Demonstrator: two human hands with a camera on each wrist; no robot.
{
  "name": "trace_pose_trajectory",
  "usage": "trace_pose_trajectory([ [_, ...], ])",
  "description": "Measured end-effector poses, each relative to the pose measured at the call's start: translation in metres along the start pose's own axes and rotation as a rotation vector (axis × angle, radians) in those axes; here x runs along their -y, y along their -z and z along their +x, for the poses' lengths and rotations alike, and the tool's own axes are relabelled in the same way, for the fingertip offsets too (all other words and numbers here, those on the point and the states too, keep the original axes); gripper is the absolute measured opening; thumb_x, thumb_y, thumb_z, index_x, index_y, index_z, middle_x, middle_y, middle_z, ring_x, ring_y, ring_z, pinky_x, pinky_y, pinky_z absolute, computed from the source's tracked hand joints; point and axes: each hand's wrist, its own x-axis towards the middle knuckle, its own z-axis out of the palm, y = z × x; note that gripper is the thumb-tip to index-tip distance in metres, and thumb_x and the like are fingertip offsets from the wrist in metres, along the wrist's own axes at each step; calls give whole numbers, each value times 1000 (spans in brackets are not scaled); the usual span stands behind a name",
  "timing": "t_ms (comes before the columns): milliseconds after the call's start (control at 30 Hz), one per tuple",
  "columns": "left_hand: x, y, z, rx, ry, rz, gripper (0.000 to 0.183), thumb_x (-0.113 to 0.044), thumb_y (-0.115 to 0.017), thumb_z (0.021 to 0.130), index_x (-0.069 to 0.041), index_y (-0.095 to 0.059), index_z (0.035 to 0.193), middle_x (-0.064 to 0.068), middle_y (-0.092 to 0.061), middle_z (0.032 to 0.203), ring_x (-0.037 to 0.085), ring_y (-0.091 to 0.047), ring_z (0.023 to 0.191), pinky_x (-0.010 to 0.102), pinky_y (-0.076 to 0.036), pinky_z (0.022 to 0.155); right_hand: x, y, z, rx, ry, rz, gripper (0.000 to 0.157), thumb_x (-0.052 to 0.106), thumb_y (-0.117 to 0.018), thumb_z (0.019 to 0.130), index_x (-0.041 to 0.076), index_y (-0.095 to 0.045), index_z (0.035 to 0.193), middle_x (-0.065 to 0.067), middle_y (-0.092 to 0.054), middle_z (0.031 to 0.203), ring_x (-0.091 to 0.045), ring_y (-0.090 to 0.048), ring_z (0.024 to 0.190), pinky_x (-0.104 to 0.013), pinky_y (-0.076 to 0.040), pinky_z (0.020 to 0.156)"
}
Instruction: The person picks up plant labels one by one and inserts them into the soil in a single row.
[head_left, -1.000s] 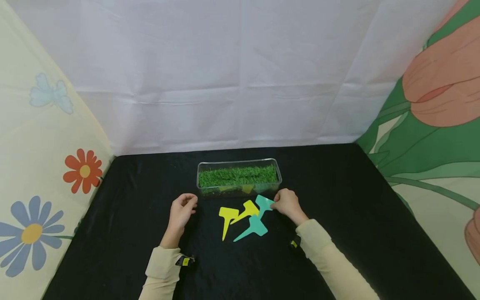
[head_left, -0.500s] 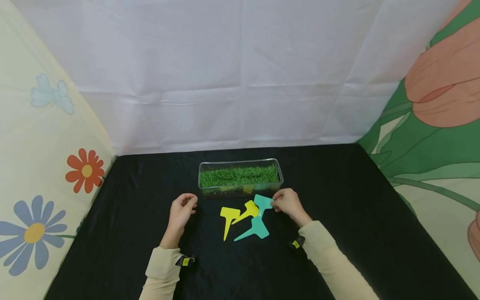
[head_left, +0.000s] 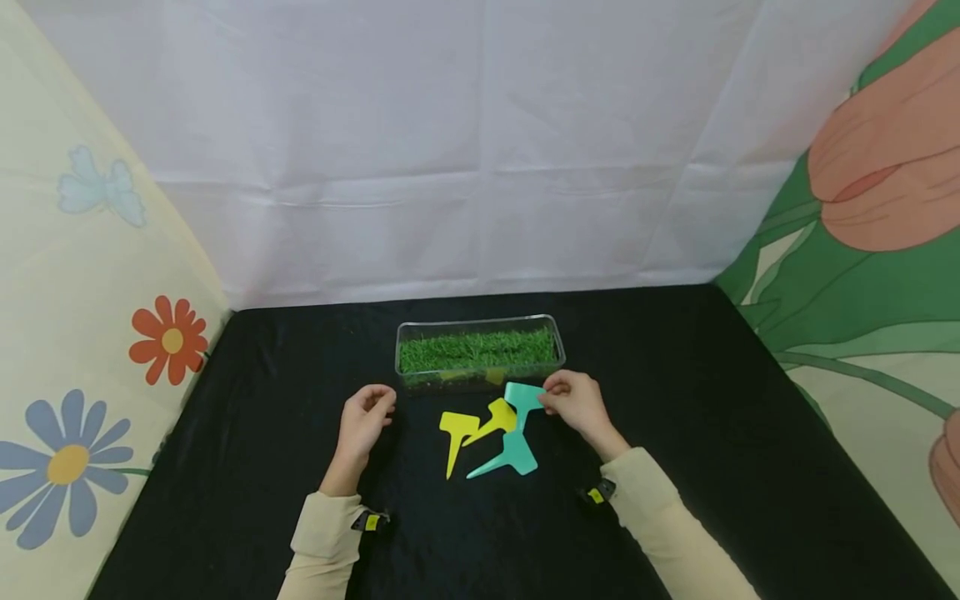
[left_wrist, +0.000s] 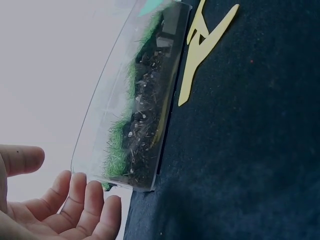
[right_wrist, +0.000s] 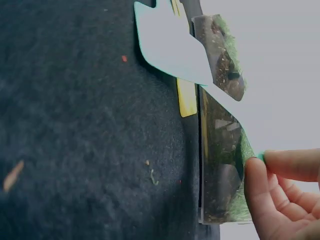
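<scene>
My right hand point(head_left: 581, 404) pinches the right edge of a teal T-shaped plant label point(head_left: 522, 395) between thumb and finger. That label is partly raised, its stem pointing down toward a second teal label point(head_left: 517, 452) lying on the black cloth. Beside them lie two yellow plant labels, one on the left point(head_left: 458, 423) and one point(head_left: 500, 415) partly covered by the held label. My left hand point(head_left: 363, 425), its fingers loosely bent, holds nothing; in the left wrist view its fingertips point(left_wrist: 93, 192) appear near the end of the clear planter.
Behind the labels stands a long clear plastic planter point(head_left: 420, 385) with dark soil and short green grass point(head_left: 472, 350). Black cloth point(head_left: 285, 400) covers the table. A white cloth backdrop point(head_left: 480, 167) rises at the back, with flower-printed panels at both sides.
The held teal label has risen slightly and shifted left, its head now tilted up more. My right hand has moved up a little with it; the left hand stays in place.
</scene>
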Motion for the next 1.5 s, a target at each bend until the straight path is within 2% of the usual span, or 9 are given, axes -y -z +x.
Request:
trace_pose_trajectory([
  [267,0,0,-1,11,-9,3,21,-10,-53,91,7,-58,103,25,-58,96,25,-56,83,27,-47,67,7,3,-5,-40,168,-97,8,0,-67,77,0,-62,83,-7,-64,72,-16,-60,57,-28,-50,54],
  [600,-6,-2,-4,55,-65,3,23,-8,-53,92,9,-57,106,24,-57,96,35,-54,90,26,-47,68,25,4,-9,-179,386,-235,7,-1,-68,77,3,-63,80,-6,-63,73,-18,-59,64,-32,-50,58],
  [833,-9,-7,-4,72,-144,40,20,-6,-55,90,8,-58,104,21,-60,96,32,-57,87,25,-47,67,34,0,-10,-226,491,-250,9,-3,-68,77,3,-63,81,-7,-64,74,-17,-60,62,-32,-50,56],
  [1067,-17,-13,-6,85,-238,132,19,-9,-57,89,4,-61,103,12,-62,93,26,-59,85,33,-47,71,41,-5,-9,-246,576,-243,11,-6,-68,75,2,-63,80,-8,-63,72,-16,-59,59,-29,-49,54],
  [1200,-21,-18,-5,105,-368,180,17,-7,-57,89,4,-61,101,10,-62,91,23,-59,82,36,-48,71,44,-8,-9,-250,602,-252,11,-6,-68,74,2,-63,79,-7,-63,71,-15,-58,58,-28,-49,52],
  [1400,-31,-26,-1,144,-684,327,10,-2,-60,86,0,-62,95,8,-60,88,20,-58,77,33,-50,66,49,-12,-10,-243,623,-264,10,-5,-68,75,2,-63,79,-7,-63,71,-15,-58,57,-27,-48,52],
  [1500,-39,-31,0,168,-764,411,10,-3,-60,86,-4,-61,95,6,-58,89,20,-56,77,33,-49,65,51,-15,-10,-241,635,-270,10,-6,-68,76,2,-63,79,-7,-63,71,-15,-57,57,-27,-48,51],
])
